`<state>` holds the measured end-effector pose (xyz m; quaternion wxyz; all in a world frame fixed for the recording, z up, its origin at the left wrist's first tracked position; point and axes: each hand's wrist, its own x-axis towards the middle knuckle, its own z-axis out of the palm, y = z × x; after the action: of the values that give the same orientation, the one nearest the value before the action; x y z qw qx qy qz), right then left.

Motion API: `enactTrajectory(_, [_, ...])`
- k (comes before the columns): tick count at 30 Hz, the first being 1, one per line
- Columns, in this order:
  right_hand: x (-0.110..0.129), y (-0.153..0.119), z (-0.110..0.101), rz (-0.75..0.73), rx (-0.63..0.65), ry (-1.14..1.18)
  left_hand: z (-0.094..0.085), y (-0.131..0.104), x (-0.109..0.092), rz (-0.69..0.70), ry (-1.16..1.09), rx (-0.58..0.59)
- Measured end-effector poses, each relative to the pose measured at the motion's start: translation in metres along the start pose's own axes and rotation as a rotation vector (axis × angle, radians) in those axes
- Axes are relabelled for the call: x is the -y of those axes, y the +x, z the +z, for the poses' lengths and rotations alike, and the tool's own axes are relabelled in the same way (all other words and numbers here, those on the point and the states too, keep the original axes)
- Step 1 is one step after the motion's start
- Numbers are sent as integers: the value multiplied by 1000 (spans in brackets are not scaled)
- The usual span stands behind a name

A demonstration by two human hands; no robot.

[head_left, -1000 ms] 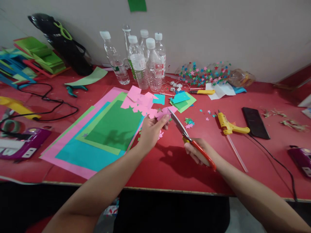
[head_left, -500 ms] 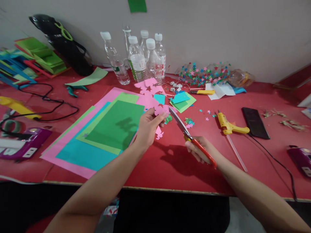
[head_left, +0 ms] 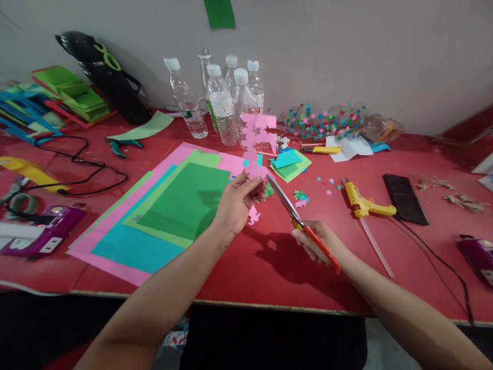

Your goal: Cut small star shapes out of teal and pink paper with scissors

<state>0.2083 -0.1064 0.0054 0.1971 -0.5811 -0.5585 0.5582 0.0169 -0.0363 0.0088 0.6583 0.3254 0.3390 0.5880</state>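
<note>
Between the thumb and fingers of my left hand (head_left: 242,200) is a pink sheet of craft paper (head_left: 252,141) with jagged, cut-out edges and a star-shaped hole. My right hand (head_left: 318,241) grips red-handled scissors (head_left: 296,218), whose blades point up and left and meet the paper by my left fingertips. Whether the blade tips are apart is hard to make out. Below the hands, a small pink scrap (head_left: 253,216) lies on the red table. Small cut stars (head_left: 300,199) in several colours are heaped just beyond the scissors.
Stacked coloured sheets (head_left: 185,200) lie at left. Plastic bottles (head_left: 221,105) stand at the back. A yellow glue gun (head_left: 364,200) and a black phone (head_left: 405,199) are at right, with a cord running to the table edge. A yellow cutter (head_left: 321,150) lies behind.
My left hand has turned the pink paper so that it stands more upright and reaches further right, over the bottles. The scissors stay near the paper; the whole view has shifted slightly.
</note>
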Motion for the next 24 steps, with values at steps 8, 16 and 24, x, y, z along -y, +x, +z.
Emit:
enactTrajectory(8, [-1,1,-5,-17,63,-30,-4,-2,-3,245,265,-16])
enactTrajectory(16, [2,0,-7,-21,73,-69,-5,-3,-2,260,339,-3])
enactTrajectory(24, [0,1,-8,-22,64,-90,-8,-1,-5,232,410,51])
